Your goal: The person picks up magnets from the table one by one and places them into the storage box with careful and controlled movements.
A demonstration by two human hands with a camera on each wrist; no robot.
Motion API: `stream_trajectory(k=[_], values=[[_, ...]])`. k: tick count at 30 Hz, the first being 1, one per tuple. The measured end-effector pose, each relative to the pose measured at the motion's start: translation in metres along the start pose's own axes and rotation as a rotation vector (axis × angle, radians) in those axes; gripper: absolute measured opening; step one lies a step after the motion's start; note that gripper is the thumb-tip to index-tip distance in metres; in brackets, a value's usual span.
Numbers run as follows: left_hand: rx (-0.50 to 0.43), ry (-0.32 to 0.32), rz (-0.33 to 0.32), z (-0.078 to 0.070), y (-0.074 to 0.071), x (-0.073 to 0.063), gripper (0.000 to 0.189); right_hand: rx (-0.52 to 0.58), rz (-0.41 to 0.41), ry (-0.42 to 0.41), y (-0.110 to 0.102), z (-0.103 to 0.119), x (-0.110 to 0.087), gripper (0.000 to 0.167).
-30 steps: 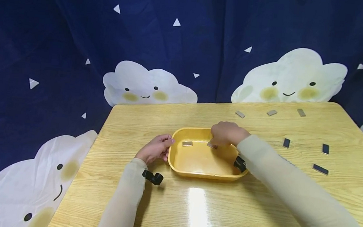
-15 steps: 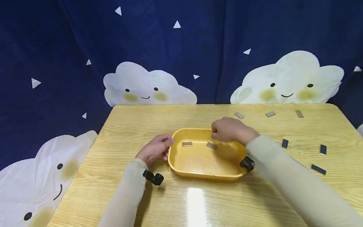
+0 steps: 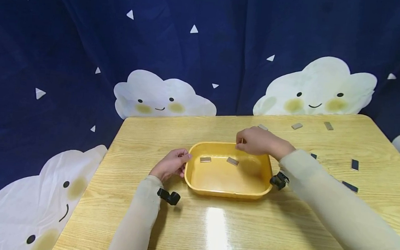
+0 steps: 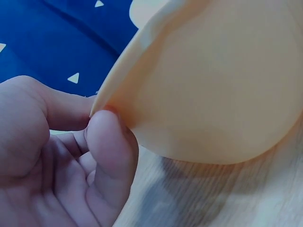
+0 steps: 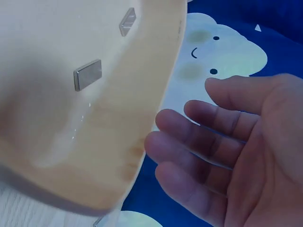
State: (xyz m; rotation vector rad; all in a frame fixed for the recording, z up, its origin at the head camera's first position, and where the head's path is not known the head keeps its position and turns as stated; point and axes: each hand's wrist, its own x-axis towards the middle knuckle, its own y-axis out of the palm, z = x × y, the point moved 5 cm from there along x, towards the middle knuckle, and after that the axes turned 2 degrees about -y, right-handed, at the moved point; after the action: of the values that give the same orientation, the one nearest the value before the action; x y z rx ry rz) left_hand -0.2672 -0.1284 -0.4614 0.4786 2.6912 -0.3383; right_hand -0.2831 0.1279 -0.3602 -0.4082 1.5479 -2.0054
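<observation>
A yellow plastic tray (image 3: 227,181) with a raised rim stands on the table. Its left end is pinched by my left hand (image 3: 170,164), thumb over the rim and a fingertip (image 4: 111,137) against the outer wall. Over the tray's far right rim hovers my right hand (image 3: 258,141). In the right wrist view its fingers (image 5: 189,146) are relaxed and spread from the thumb, with nothing between them. Two small flat silver rectangular blocks lie inside the tray: one on the left (image 3: 205,159), and one nearer the middle (image 3: 232,161), shiny in the right wrist view.
Along the table's far edge lie three silver blocks, one (image 3: 297,126) in the middle and one (image 3: 329,126) farther right. Dark blocks, including an upright one (image 3: 355,165) and a slanted one (image 3: 349,186), lie to the right. My right sleeve (image 3: 335,208) crosses before them. A blue cloud-print curtain (image 3: 179,32) hangs behind.
My right hand has let go of the silver block in the middle of the tray, lifted away and moved right to the far rim. The left hand keeps its hold.
</observation>
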Motion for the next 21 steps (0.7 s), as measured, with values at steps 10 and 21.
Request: stream_trajectory(k=[10,21], values=[[0.011,0.001,0.0,0.001,-0.002,0.0,0.021,0.085,-0.039,0.005,-0.013,-0.007,-0.013,0.012],[-0.002,-0.002,0.007,0.002,0.0,0.001,0.021,0.077,-0.074,0.032,-0.022,-0.023,-0.023,0.012]])
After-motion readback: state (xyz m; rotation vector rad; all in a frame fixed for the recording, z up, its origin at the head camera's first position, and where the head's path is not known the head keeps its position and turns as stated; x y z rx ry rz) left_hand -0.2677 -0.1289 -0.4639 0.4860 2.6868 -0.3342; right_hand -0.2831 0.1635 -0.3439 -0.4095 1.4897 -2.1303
